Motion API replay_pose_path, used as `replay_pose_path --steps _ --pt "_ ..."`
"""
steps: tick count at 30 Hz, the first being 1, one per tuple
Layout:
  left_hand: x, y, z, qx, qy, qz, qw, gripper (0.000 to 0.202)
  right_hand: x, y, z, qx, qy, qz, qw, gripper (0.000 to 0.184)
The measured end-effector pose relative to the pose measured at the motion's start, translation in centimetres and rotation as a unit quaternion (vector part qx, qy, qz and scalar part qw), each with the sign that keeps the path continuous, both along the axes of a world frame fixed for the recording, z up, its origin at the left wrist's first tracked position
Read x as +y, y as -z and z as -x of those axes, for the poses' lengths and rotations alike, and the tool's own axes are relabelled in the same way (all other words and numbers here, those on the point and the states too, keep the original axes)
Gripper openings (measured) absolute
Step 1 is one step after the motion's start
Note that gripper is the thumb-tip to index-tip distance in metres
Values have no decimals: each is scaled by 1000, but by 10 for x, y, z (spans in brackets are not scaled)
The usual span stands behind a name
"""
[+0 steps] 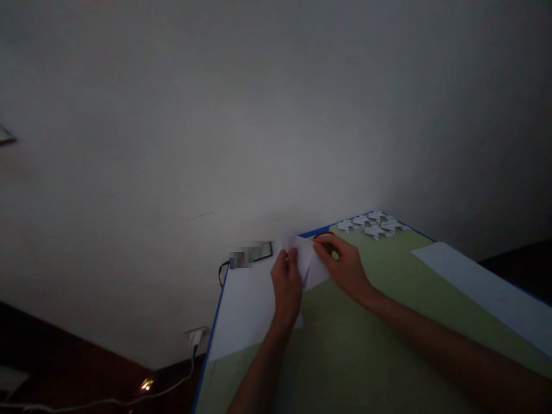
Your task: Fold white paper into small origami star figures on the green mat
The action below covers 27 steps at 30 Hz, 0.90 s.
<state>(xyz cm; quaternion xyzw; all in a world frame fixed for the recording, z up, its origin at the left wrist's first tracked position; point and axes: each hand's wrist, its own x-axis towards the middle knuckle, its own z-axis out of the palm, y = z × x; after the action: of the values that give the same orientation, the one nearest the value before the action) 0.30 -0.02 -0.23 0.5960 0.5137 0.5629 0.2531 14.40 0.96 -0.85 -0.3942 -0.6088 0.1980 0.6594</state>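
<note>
At seven o'clock from mid-view lie a black-framed rectangular phone (pixel 255 255) and, farther out, a white plastic plug (pixel 196 337).

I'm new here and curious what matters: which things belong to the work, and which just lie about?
Part of the work:
White paper held by the left hand and right hand
Probably the folded paper shapes and flat white sheets

Apparently not part of it:
Phone-like device
Wall plug

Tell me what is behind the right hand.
A thin red curved thing peeks out, with the table's blue edge beyond. The right hand hides the rest, so I cannot tell what it is.
</note>
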Motion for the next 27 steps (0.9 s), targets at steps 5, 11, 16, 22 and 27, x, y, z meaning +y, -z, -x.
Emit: replay_pose_path --steps 5,11,16,22,27 --pt "0 0 -2 -10 1 -11 1000 44 -2 4 0 -64 37 -47 996 12" --pt "2 -4 0 -21 28 12 999 46 -2 7 0 -44 24 -32 998 12" --pt "7 1 1 -17 42 40 998 42 0 8 -2 -36 42 -34 998 11" --pt "4 3 -3 5 2 44 999 39 -4 11 1 -88 73 -70 991 8" --pt "-1 4 -5 69 -60 32 995 37 -5 12 5 -107 77 -78 988 9"
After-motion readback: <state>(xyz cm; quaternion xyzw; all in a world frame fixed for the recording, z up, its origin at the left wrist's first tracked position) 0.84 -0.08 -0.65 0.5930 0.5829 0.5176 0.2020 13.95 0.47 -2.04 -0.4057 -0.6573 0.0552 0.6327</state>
